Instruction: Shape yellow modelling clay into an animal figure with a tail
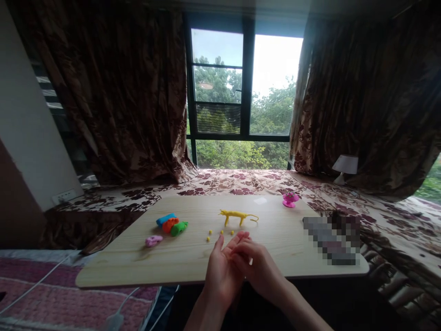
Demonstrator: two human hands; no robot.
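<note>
Near the front edge of the table, my left hand (222, 271) lies palm up with its thumb and fingers stretched out. The bent fingers of my right hand (257, 264) press together against that palm; whatever is between them is hidden. Just beyond my hands stands a yellow modelling-clay animal figure (236, 214) with legs and a long curled tail. Several small yellow clay balls lie between it and my hands, among them one ball (208, 239) at the left and another (232, 232) nearer my fingertips.
Blue (165, 219), orange (170, 225) and green clay lumps (179, 228) sit together on the left, with a pink lump (153, 241) in front. A magenta clay piece (290, 199) stands at the back right. A blurred-out object (330, 241) lies at the table's (138, 266) right edge.
</note>
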